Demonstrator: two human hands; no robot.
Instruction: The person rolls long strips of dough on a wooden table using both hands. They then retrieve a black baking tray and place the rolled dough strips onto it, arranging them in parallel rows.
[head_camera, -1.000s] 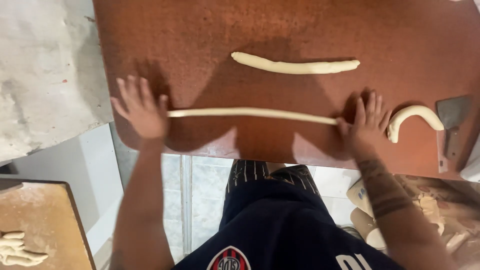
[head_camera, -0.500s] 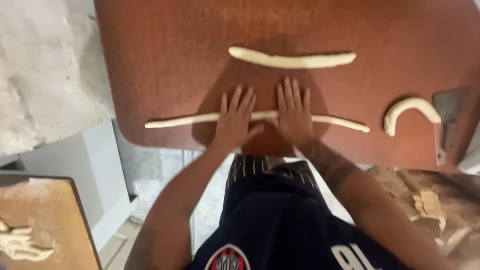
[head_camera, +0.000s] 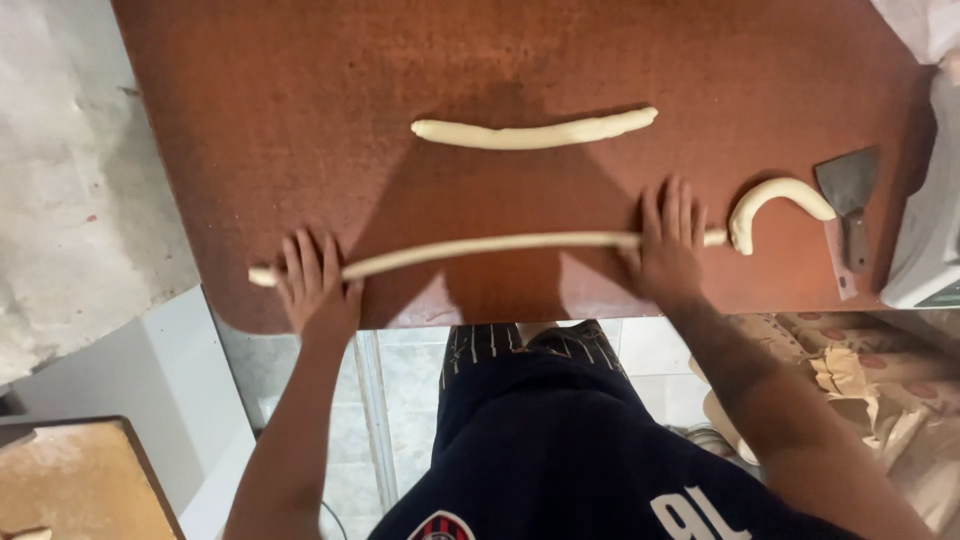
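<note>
Both arms are reaching forward, spread wide apart; left hand (head_camera: 315, 285) and right hand (head_camera: 668, 245) are lying flat, palms down, fingers extended.

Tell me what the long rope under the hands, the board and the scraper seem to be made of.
Long rope: soft dough by the look, pale, matte, smooth, uneven in thickness.
Board: probably wood or laminate, reddish brown with a dull, faintly speckled finish.
Scraper: metal blade, it seems, flat, grey and dull; the handle's material is unclear.

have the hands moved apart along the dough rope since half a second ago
Yes. The left hand and right hand went from the middle of the thin dough rope out to its ends, measured against the thicker dough roll.
</note>
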